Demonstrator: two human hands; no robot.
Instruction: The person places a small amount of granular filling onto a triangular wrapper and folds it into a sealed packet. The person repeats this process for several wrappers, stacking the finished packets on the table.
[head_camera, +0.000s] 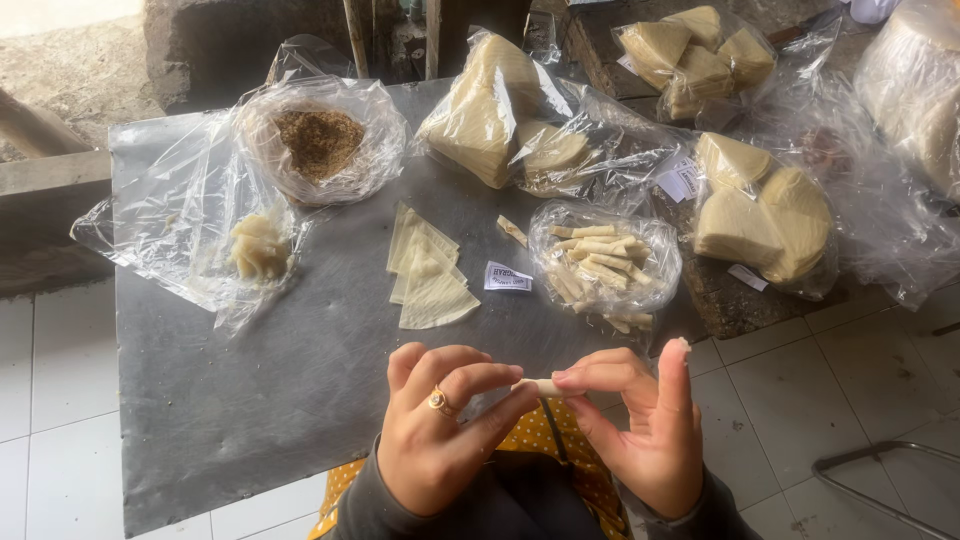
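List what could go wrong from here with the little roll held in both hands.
1. The thin roll is pinched only at the fingertips of the left hand and right hand, over the lap; it might slip or unroll.
2. The loose wrapper sheets lie uncovered on the grey board and may dry out.

Small pale rolled wrapper (545, 387), cylinder-shaped, lying horizontal, pinched at both ends between fingertips, above grey tabletop edge.
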